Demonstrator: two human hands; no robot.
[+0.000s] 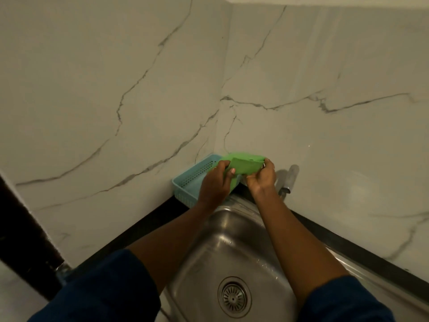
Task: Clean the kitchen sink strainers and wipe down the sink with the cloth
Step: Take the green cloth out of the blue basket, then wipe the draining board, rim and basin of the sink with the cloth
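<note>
**Cloth up at the back corner, basin lying below and nearer**

Gripped from both ends: green cloth (pixel 246 167), with the left hand (pixel 214 182) curled round its left edge and the right hand (pixel 261 180) pinching its right edge. Held in the air above the right end of a blue basket (pixel 185 185) set on the dark desk (pixel 139 228) in the wall corner. Stretched roughly left to right between the two hands, long axis across the view.

Down and towards the body from there: the steel sink (pixel 232 238), with a strainer (pixel 234 297) seated in the drain at the near end, well apart from the cloth. Right forearm directly over the basin, left forearm crossing the desk edge; by that, probably a shorter drop for the right hand. Just right of that hand, a tap (pixel 289 180).

Hard to tell whether folded or merely bunched; upper edge blurred into a curved green shape behind. Basket's right end hidden by the left hand. Sink's near wall cut off at the bottom. Only one strainer in view; no telling about a second.
</note>
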